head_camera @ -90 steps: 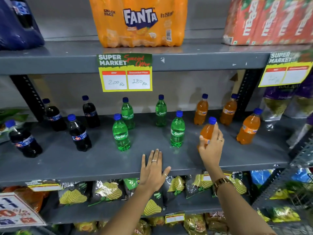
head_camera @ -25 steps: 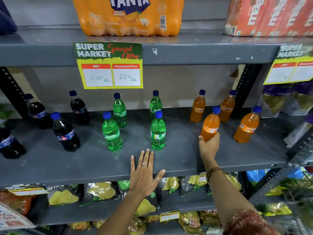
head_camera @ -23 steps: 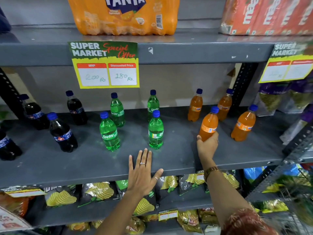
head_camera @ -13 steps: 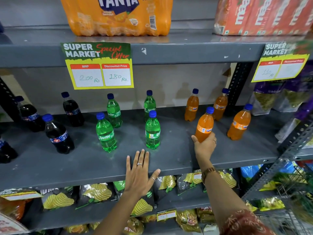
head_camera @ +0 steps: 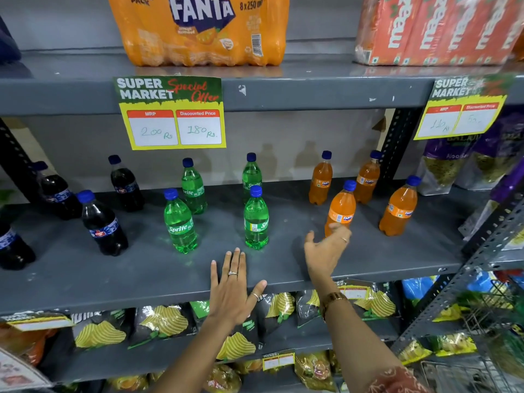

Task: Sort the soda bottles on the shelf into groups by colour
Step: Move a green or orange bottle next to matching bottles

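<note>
On the grey shelf point(head_camera: 141, 273) stand several dark cola bottles point(head_camera: 103, 224) at the left, several green Sprite bottles point(head_camera: 180, 222) in the middle and several orange Fanta bottles point(head_camera: 398, 207) at the right, all upright with blue caps. My right hand point(head_camera: 326, 251) is open, fingers spread, just in front of the nearest orange bottle point(head_camera: 341, 208) and no longer gripping it. My left hand point(head_camera: 234, 287) lies flat and open on the shelf's front edge, below the front-right Sprite bottle point(head_camera: 256, 219).
A Fanta multipack point(head_camera: 198, 26) and red Maaza cartons point(head_camera: 436, 26) sit on the upper shelf. Price signs point(head_camera: 171, 114) hang from its edge. Snack bags point(head_camera: 158, 324) fill the lower shelves. A black upright point(head_camera: 397, 148) and purple bags point(head_camera: 465, 157) stand at the right.
My right hand has let go of the front orange bottle, which now stands on the shelf, and has drawn back with fingers spread. My left hand has stayed flat on the shelf.
</note>
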{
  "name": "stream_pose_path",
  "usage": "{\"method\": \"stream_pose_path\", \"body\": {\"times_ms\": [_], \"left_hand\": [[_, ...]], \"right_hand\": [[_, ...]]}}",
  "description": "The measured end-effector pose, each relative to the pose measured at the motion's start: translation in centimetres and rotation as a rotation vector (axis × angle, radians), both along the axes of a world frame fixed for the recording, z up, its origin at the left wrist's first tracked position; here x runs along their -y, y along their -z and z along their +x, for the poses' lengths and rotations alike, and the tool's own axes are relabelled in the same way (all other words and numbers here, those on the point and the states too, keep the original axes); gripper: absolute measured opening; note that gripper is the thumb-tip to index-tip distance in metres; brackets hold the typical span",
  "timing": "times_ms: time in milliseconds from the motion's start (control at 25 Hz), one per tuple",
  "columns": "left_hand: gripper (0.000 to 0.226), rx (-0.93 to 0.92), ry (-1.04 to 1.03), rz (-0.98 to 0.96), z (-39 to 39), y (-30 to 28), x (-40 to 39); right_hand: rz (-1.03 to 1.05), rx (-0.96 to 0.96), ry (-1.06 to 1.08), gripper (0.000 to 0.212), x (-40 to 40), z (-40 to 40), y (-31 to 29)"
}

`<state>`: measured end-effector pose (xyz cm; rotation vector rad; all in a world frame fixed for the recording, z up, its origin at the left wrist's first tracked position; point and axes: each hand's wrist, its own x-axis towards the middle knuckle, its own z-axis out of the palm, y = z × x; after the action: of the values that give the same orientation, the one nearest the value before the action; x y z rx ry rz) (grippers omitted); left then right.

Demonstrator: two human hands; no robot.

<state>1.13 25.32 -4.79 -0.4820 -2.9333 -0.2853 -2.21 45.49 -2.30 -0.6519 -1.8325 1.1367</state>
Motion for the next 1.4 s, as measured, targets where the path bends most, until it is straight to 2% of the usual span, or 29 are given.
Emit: {"method": "stream_pose_path", "body": {"times_ms": [80, 160, 200, 280, 360, 480, 680, 1040, 1200, 1400], "left_hand": [[0.084, 0.023, -0.054, 0.009, 0.1, 0.0, 0.4], [0.086, 0.048, -0.113, 0.020, 0.0, 0.0, 1.5], [0.087, 0.060, -0.132, 0.017, -0.1, 0.0, 2.1], [0.089, 0.087, -0.144, 0.013, -0.3, -0.1, 3.2], [0.090, 0.109, -0.131, 0.016, -0.5, -0.1, 3.7], [0.089, 0.110, -0.116, 0.027, -0.9, 0.0, 3.6], [0.090, 0.097, -0.111, 0.041, -0.9, 0.3, 3.7], [0.088, 0.092, -0.102, 0.056, -0.7, 0.0, 3.8], [0.088, 0.107, -0.097, 0.061, -0.7, -0.1, 3.8], [0.085, 0.104, -0.094, 0.081, -0.7, 0.2, 5.4]], "right_hand": [[0.017, 0.025, -0.232, 0.030, 1.7, -0.2, 0.2], [-0.009, 0.107, -0.416, 0.029, 3.3, -0.8, 0.5], [-0.030, 0.159, -0.497, 0.032, 4.0, -1.1, 0.6], [-0.039, 0.276, -0.646, 0.052, 5.1, -1.7, 0.4], [0.027, 0.357, -0.703, 0.064, 5.7, -2.2, 0.4], [0.148, 0.441, -0.658, 0.049, 6.1, -2.5, 0.4], [0.123, 0.364, -0.616, 0.041, 6.3, -2.5, 0.3], [0.135, 0.384, -0.620, 0.050, 6.4, -2.4, 0.4], [0.019, 0.385, -0.610, 0.074, 6.5, -2.1, 0.3], [-0.088, 0.279, -0.453, 0.038, 7.4, -0.5, 0.7]]}}
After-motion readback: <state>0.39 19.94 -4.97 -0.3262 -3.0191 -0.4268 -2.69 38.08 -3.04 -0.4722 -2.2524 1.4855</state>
